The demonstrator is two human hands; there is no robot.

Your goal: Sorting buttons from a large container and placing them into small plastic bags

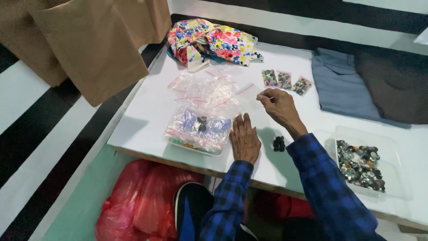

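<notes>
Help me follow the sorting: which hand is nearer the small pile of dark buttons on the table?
Left. The left hand lies flat just beside the dark buttons; the right hand is raised farther back.

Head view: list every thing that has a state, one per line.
Left hand: flat, palm down on the white table.
Right hand: fingers pinched on a small clear bag.
Clear plastic tray of dark buttons: open, partly filled.
Three small clear bags of buttons: filled, lying flat.
Grey-blue folded garment: folded.
Floral fabric bundle: crumpled.
</notes>
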